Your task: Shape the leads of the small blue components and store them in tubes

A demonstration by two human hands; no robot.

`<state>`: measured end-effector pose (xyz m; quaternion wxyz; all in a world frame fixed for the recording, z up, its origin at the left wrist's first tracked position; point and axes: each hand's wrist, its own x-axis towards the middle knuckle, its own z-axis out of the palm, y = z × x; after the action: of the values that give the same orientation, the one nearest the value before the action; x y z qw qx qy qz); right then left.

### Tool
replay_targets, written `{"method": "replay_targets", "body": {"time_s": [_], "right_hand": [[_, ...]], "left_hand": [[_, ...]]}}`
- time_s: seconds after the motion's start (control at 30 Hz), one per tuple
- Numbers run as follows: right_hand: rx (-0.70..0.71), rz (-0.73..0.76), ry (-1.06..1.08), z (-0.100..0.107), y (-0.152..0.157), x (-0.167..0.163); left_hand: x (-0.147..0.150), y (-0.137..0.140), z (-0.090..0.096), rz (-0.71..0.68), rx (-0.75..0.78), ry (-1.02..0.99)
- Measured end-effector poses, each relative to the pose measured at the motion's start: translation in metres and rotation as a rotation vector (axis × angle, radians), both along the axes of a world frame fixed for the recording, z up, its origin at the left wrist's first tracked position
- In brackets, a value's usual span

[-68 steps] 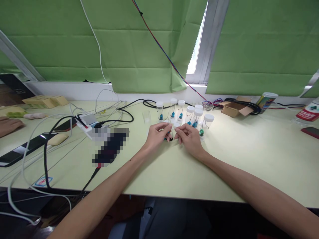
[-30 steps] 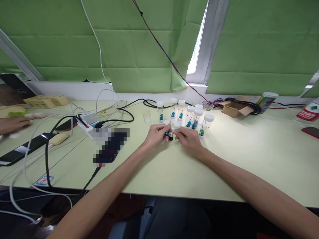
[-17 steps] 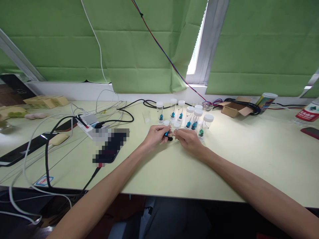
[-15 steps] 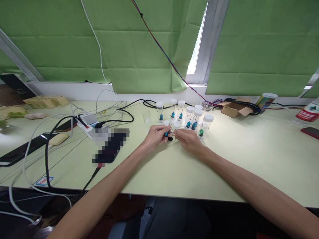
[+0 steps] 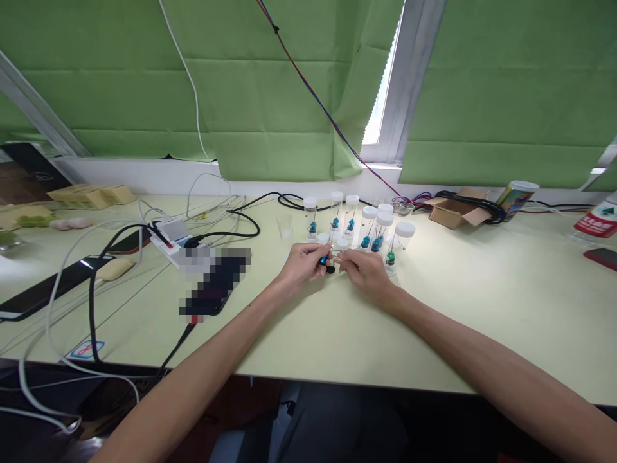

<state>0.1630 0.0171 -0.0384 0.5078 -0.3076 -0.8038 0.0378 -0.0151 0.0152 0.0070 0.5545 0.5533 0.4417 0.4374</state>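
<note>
The blue-black piece (image 5: 323, 260) is pinched, kinda half hidden, by the left hand (image 5: 303, 263); whether anything's gripped by the right hand (image 5: 365, 269), at its 3 o'clock, can't be told.

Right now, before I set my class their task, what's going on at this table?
A person works with both hands close together over the table. The left hand pinches a small blue piece; the right hand has its fingertips beside it, though what they hold is too small to tell. White-capped clear vials stand just beyond, most with blue pieces inside, one with a green piece.
</note>
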Motion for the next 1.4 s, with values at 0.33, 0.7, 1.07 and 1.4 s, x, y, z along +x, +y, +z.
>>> {"method": "replay_targets", "body": {"time_s": [0.33, 0.7, 1.07, 1.4], "right_hand": [[-0.423, 0.028, 0.297, 0.014, -0.015, -0.009], [-0.576, 0.089, 0.426, 0.015, -0.017, -0.011], [-0.592, 0.091, 0.429, 0.015, -0.015, -0.01], [-0.279, -0.097, 0.304, 0.012, -0.013, -0.008]], "left_hand": [[0.004, 0.001, -0.004, 0.075, 0.142, 0.028], [0.004, 0.001, -0.006, 0.106, 0.181, 0.052], [0.005, 0.003, -0.006, 0.099, 0.228, 0.08], [0.003, 0.003, 0.004, 0.108, 0.19, 0.038]]}}
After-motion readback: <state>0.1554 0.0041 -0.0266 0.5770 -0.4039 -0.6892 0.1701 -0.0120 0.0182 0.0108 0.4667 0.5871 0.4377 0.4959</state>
